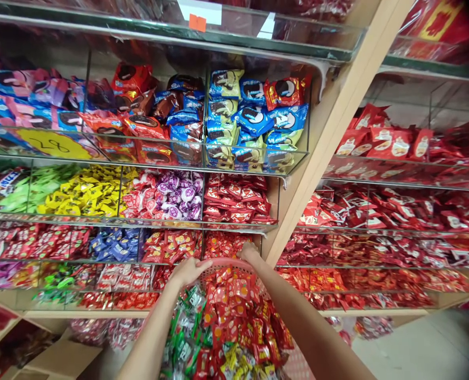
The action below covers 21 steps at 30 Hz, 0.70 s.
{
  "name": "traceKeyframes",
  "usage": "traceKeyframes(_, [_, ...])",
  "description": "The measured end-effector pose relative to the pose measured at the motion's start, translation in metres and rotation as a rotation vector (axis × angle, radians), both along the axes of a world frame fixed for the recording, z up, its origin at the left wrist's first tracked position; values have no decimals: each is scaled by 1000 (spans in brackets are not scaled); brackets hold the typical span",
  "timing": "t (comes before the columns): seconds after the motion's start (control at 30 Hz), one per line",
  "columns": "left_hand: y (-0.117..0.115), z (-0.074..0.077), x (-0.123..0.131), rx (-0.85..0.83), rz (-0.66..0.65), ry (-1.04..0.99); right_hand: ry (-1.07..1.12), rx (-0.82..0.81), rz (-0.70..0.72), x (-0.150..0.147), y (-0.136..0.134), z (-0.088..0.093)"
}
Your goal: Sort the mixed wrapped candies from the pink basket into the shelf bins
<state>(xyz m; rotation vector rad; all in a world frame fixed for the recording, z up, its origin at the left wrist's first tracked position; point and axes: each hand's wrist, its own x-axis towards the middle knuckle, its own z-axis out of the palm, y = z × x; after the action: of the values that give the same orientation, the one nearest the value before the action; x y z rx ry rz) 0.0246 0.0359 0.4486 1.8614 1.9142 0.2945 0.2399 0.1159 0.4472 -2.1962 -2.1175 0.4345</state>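
A pink perforated plastic basket [227, 262] is tilted against the shelf front, full of wrapped candies. My left hand [187, 271] is closed on its far rim at the left, thumb along the edge. My right hand [250, 253] is curled at the right end of the rim, in front of a compartment of red candies [223, 245]; its fingertips are hidden, so what it grips cannot be made out. Inside the basket are red packets with orange dots [230, 295], green-wrapped candies [184, 338] and yellow ones [236, 364].
Clear-fronted shelves hold blue and red biscuit packs [254, 121], yellow candies [94, 192], purple-and-white candies [181, 192] and blue candies [115, 244]. A wooden post [321, 153] divides the shelving on the right. A yellow price tag [54, 143] reads 28. At lower left lies a cardboard box [62, 356].
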Motion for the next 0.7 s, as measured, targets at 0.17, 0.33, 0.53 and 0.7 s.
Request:
traceKeyframes(0.17, [2, -4, -2, -2, 0, 2, -2, -39, -45, -2, 0, 3])
traceKeyframes(0.33, [3, -5, -2, 1, -8, 6, 1, 47, -38, -8, -12, 12])
traceKeyframes(0.53, [2, -1, -1, -17, 5, 9, 54, 222, 27, 4, -39, 28])
traceKeyframes(0.7, [2, -1, -2, -7, -12, 0, 777, 61, 130, 24, -65, 18])
